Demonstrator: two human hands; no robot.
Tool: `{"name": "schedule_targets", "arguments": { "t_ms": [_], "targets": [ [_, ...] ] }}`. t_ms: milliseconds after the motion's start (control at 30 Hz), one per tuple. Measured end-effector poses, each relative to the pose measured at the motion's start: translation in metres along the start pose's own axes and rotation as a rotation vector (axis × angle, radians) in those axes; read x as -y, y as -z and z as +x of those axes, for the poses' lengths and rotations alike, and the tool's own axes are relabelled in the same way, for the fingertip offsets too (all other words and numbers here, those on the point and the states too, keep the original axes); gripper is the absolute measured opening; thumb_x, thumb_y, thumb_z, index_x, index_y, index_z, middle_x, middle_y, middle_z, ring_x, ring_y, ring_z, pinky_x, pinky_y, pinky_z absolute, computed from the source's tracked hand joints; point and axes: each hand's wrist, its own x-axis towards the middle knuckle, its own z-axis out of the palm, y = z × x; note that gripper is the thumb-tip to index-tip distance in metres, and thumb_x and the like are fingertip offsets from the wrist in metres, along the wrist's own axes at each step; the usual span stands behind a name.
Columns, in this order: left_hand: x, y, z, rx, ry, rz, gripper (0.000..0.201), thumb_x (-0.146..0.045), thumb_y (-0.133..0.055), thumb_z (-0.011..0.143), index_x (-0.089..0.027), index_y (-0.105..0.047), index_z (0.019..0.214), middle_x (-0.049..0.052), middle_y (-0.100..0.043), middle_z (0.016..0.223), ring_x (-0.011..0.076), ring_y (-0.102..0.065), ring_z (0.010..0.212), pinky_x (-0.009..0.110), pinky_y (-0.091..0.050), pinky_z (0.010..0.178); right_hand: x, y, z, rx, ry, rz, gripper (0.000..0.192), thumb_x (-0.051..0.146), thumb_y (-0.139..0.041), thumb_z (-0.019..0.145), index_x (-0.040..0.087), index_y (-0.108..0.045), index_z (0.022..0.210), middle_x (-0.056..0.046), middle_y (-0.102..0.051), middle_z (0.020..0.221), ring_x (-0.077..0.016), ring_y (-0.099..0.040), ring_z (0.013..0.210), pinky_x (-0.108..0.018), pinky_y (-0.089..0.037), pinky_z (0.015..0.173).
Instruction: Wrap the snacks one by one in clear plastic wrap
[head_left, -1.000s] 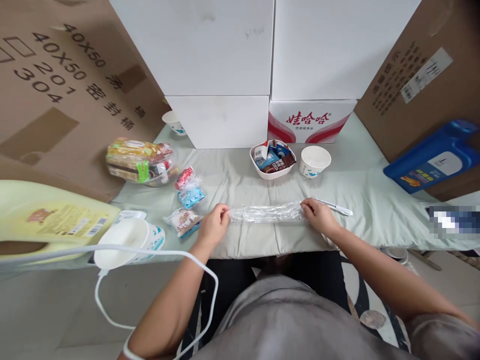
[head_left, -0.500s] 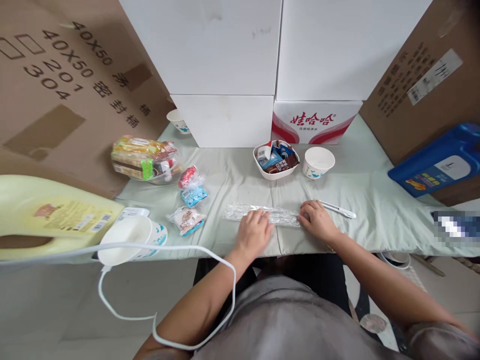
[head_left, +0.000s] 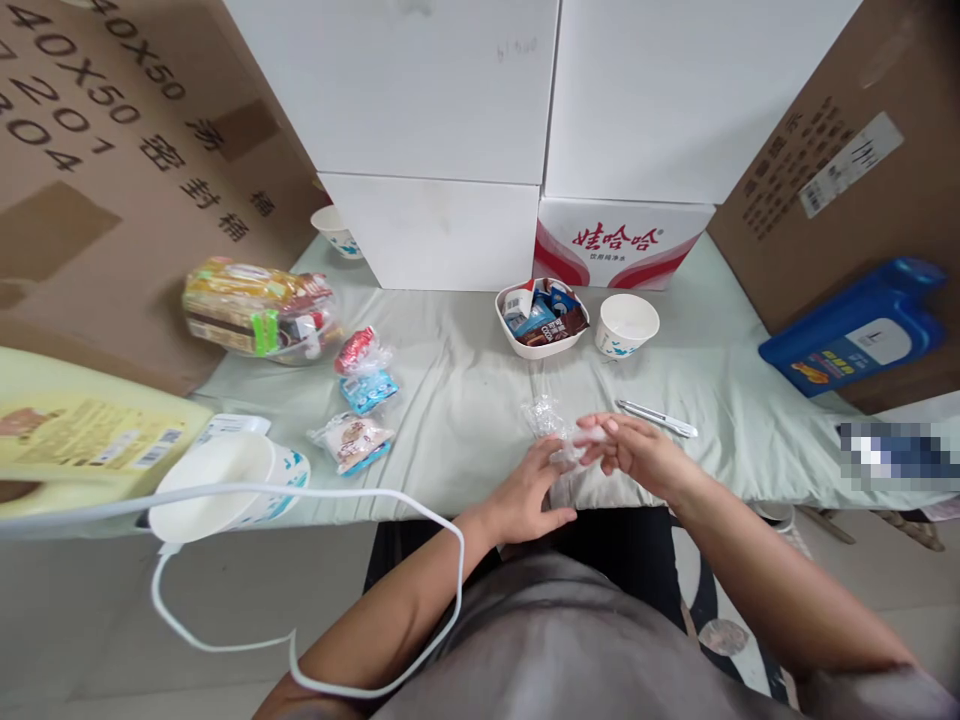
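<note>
A crumpled strip of clear plastic film (head_left: 545, 412) lies bunched between my hands on the cloth. My right hand (head_left: 637, 455) pinches one end of it, slightly smeared by motion, with the whitish end showing at its fingertips. My left hand (head_left: 529, 495) has its thumb stretched apart and its fingertips against the film. Just beyond my right hand lies a utility knife (head_left: 658, 418). Farther back are a white bowl (head_left: 544, 350) of small wrapped snacks and a paper cup (head_left: 628, 325).
Wrapped snacks (head_left: 352, 440) and a bag of food (head_left: 259, 310) are at left. A white cable (head_left: 337, 492) loops over my left forearm, near a large paper cup (head_left: 214, 490) and a yellow jug (head_left: 90, 430). A blue bottle (head_left: 855, 330) stands right; white boxes (head_left: 442, 235) line the back.
The film was stretched flat under both hands; now it is bunched shorter. My right hand has turned and lifts one end, and my left hand has moved right toward it. The view has shifted slightly.
</note>
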Motion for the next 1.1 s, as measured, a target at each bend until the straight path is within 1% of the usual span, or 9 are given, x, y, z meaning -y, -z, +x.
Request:
{"name": "schedule_targets", "arguments": {
  "t_ms": [100, 233, 400, 533, 633, 700, 867, 967, 1100],
  "targets": [
    [-0.001, -0.005, 0.004, -0.048, 0.050, -0.027, 0.058, -0.031, -0.067, 0.081, -0.019, -0.049, 0.135, 0.015, -0.041, 0.145, 0.0300, -0.028, 0.143, 0.050, -0.034, 0.115, 0.000, -0.006, 0.041, 0.026, -0.039, 0.066, 0.040, 0.050, -0.061, 0.084, 0.019, -0.059, 0.110, -0.013, -0.066, 0.117, -0.0204, -0.067, 0.090, -0.026, -0.051, 0.062],
    [-0.004, -0.012, 0.010, -0.109, 0.058, -0.048, 0.048, -0.022, -0.066, 0.079, -0.018, -0.054, 0.126, 0.014, -0.048, 0.136, 0.0314, -0.036, 0.136, 0.053, -0.036, 0.113, -0.014, -0.010, 0.077, -0.015, -0.175, 0.063, 0.034, 0.039, -0.057, 0.090, 0.021, -0.051, 0.119, -0.009, -0.069, 0.106, -0.0153, -0.067, 0.074, -0.025, -0.053, 0.057],
    [-0.002, -0.018, 0.009, -0.187, 0.033, -0.052, 0.048, -0.018, -0.063, 0.079, -0.017, -0.052, 0.126, 0.013, -0.051, 0.131, 0.0308, -0.041, 0.132, 0.054, -0.037, 0.112, -0.031, -0.011, 0.079, -0.066, -0.121, 0.140, 0.037, 0.036, -0.054, 0.091, 0.024, -0.046, 0.125, -0.007, -0.069, 0.103, -0.0144, -0.068, 0.077, -0.024, -0.054, 0.058],
    [0.000, -0.022, 0.006, -0.200, 0.016, -0.037, 0.049, -0.017, -0.062, 0.079, -0.019, -0.052, 0.127, 0.013, -0.050, 0.132, 0.0319, -0.039, 0.135, 0.055, -0.036, 0.113, -0.037, -0.007, 0.069, -0.105, 0.069, 0.082, 0.051, 0.043, -0.058, 0.087, 0.031, -0.042, 0.135, -0.008, -0.052, 0.137, -0.0187, -0.067, 0.095, -0.031, -0.058, 0.067],
    [0.001, -0.024, 0.006, -0.209, -0.003, -0.017, 0.051, -0.015, -0.063, 0.078, -0.018, -0.051, 0.127, 0.014, -0.051, 0.133, 0.0332, -0.037, 0.136, 0.056, -0.036, 0.113, -0.036, 0.002, 0.059, -0.260, 0.366, -0.123, 0.055, 0.049, -0.055, 0.088, 0.035, -0.040, 0.139, -0.006, -0.038, 0.149, -0.0227, -0.058, 0.114, -0.037, -0.057, 0.082],
    [0.002, -0.025, 0.005, -0.224, -0.021, -0.010, 0.052, -0.015, -0.063, 0.077, -0.017, -0.050, 0.128, 0.014, -0.051, 0.132, 0.0331, -0.037, 0.136, 0.055, -0.036, 0.112, -0.035, 0.008, 0.050, -0.283, 0.556, -0.389, 0.052, 0.049, -0.055, 0.089, 0.031, -0.045, 0.136, -0.009, -0.042, 0.146, -0.0244, -0.055, 0.118, -0.041, -0.053, 0.090],
    [0.005, -0.019, 0.000, -0.477, 0.023, -0.073, 0.024, -0.014, -0.053, 0.086, -0.019, -0.058, 0.108, 0.010, -0.061, 0.112, 0.0232, -0.058, 0.113, 0.043, -0.051, 0.097, -0.049, 0.011, 0.025, 0.172, 0.735, -1.161, 0.057, 0.045, -0.064, 0.085, 0.019, -0.051, 0.134, -0.015, -0.060, 0.128, -0.0287, -0.053, 0.122, -0.048, -0.043, 0.101],
    [0.007, -0.006, -0.003, -0.716, 0.118, 0.008, 0.017, -0.015, -0.049, 0.089, -0.018, -0.058, 0.103, 0.009, -0.061, 0.103, 0.0208, -0.059, 0.101, 0.040, -0.052, 0.090, -0.065, 0.006, 0.019, 0.140, 0.756, -1.373, 0.047, 0.036, -0.058, 0.090, 0.017, -0.053, 0.132, -0.015, -0.056, 0.136, -0.0285, -0.048, 0.128, -0.048, -0.040, 0.104],
    [0.015, 0.010, 0.003, -0.552, 0.057, 0.207, 0.024, -0.016, -0.047, 0.090, -0.019, -0.061, 0.109, 0.009, -0.062, 0.112, 0.0251, -0.051, 0.112, 0.045, -0.046, 0.097, -0.073, -0.003, 0.017, 0.020, 0.851, -1.440, 0.029, 0.025, -0.053, 0.093, 0.018, -0.062, 0.119, -0.013, -0.063, 0.127, -0.0263, -0.053, 0.122, -0.045, -0.043, 0.098]
  ]
}}
